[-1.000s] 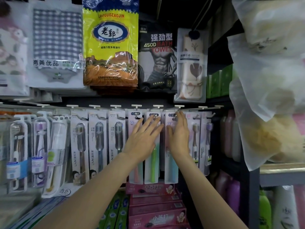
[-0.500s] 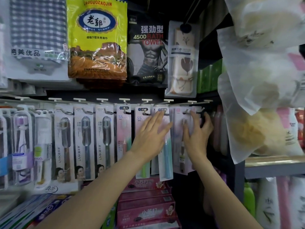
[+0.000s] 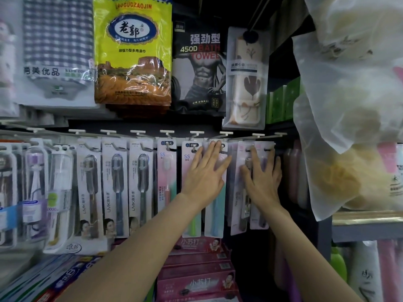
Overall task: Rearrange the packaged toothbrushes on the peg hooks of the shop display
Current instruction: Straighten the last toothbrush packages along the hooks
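Shifting rightward since a second ago: right hand (image 3: 262,182), fingers spread, now presses the purple toothbrush packs (image 3: 257,192) on the end peg hooks (image 3: 258,136); left hand (image 3: 205,177), flat and holding nothing, steadies the blue toothbrush pack (image 3: 214,214) alongside; squaring-up apparently reaching the row's end.
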The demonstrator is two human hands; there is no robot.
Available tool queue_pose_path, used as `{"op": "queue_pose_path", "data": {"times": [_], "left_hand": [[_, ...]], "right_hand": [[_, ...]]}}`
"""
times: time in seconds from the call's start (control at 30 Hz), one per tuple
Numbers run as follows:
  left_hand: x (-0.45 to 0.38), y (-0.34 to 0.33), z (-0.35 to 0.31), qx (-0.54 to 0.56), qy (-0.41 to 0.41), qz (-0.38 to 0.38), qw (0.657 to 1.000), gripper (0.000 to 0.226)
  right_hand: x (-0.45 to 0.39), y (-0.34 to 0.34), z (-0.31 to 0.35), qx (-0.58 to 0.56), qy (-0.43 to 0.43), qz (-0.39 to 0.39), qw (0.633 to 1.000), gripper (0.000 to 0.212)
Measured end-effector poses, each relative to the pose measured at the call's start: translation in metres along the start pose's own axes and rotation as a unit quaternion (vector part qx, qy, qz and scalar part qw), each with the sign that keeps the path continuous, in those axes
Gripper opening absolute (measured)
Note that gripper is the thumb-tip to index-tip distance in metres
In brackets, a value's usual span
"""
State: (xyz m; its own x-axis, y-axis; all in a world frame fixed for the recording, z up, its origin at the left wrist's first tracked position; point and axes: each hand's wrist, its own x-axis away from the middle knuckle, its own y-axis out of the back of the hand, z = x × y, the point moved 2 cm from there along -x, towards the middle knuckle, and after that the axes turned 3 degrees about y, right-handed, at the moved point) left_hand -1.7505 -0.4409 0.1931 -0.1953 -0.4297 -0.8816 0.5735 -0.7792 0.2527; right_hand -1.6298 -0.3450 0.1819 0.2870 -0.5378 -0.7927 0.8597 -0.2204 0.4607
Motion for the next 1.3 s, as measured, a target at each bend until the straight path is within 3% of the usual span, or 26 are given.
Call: {"op": "queue_pose_path", "data": {"times": [0.4, 0.63, 0.83, 0.93, 1.03, 1.3], "left_hand": [[-0.002, -0.001, -0.005, -0.008, 0.009, 0.017, 1.0, 0.052], [0.004, 0.006, -0.002, 0.017, 0.001, 0.022, 1.0, 0.053], [0.04, 0.024, 0.005, 0.074, 0.014, 0.006, 0.997, 0.054], [0.063, 0.027, 0.022, 0.074, 0.028, 0.01, 0.997, 0.056], [0.072, 0.028, 0.041, 0.054, 0.062, 0.017, 0.996, 0.053], [0.098, 0.032, 0.068, 0.018, 0.09, 0.055, 0.994, 0.055]], "right_hand": [[-0.007, -0.005, 0.009, 0.035, -0.033, -0.026, 0.999, 0.084], [-0.009, -0.005, 0.012, 0.054, -0.041, -0.035, 0.997, 0.082], [0.012, 0.002, 0.017, -0.015, -0.015, -0.075, 0.997, 0.078], [0.034, 0.0, 0.026, -0.071, 0.03, -0.131, 0.988, 0.065], [0.044, -0.01, 0.047, -0.061, 0.129, -0.185, 0.972, 0.048], [0.046, -0.054, 0.1, 0.002, 0.242, -0.106, 0.965, 0.049]]}}
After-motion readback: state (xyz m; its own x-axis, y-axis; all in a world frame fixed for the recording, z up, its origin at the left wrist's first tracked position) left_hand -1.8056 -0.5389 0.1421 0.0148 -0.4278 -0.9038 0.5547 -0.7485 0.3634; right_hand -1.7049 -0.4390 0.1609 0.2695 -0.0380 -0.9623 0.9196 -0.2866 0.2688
